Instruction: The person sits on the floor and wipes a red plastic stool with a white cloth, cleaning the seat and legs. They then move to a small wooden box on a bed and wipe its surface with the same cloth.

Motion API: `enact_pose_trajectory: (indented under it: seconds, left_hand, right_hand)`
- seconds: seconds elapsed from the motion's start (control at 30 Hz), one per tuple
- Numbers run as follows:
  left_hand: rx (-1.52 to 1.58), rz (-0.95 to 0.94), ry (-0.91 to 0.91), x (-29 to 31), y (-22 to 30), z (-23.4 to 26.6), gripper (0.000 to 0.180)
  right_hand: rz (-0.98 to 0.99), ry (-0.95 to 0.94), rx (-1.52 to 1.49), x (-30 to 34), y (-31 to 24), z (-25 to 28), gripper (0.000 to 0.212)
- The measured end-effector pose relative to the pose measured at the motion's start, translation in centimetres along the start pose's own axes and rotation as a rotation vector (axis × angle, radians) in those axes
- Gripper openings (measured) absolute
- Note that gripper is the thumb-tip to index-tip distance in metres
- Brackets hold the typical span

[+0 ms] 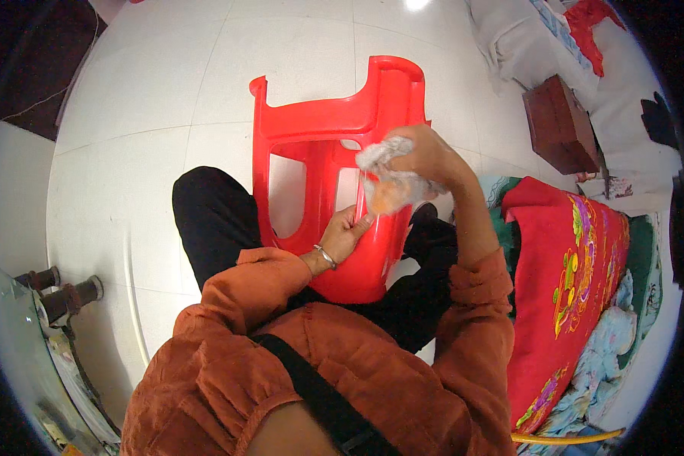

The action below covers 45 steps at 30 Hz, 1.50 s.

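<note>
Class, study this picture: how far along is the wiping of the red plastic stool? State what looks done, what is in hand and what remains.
Done: nothing can be judged finished; no dirt or wet streaks show on the red plastic stool. In hand: the left hand steadies the stool across the lap, while the right hand presses a crumpled grey cloth to its frame. Left: probably the far legs and the hidden faces.

Left hand [347, 230] gripping low — right hand [425, 156] clenched, raised

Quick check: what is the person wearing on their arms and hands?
Both arms wear loose, crinkled rust-orange sleeves, pushed back from the wrists. The left hand is bare, with a thin silver bangle at the wrist. The right hand is bare, no glove or jewellery visible.
</note>
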<state>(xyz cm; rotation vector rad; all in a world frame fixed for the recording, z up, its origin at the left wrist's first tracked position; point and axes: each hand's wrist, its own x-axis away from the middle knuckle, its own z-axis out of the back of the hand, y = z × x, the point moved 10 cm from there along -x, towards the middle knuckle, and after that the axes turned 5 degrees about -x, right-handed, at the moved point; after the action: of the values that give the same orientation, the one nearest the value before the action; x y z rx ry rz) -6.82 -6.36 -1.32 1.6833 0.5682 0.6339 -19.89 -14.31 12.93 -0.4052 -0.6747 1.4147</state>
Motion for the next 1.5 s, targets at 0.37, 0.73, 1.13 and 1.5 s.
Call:
enact_pose_trajectory:
  seconds: [0.37, 0.73, 1.13, 1.5]
  left_hand:
    - [0.265, 0.01, -0.005, -0.2, 0.8, -0.8, 0.025]
    - [0.217, 0.044, 0.025, -0.4, 0.5, -0.6, 0.027]
    - [0.17, -0.006, 0.05, -1.0, -1.1, 0.0, 0.029]
    - [0.058, 0.072, -0.078, -0.9, 0.2, -0.9, 0.037]
  right_hand:
    - [-0.134, 0.859, 0.709, -2.4, 1.4, 7.0, 0.023]
    - [-0.064, 0.54, 0.417, 1.4, 3.1, 1.9, 0.026]
    - [0.135, 0.538, 0.374, 9.4, -4.5, -5.6, 0.046]
    - [0.042, 0.783, 0.413, -2.7, -0.3, 2.4, 0.034]
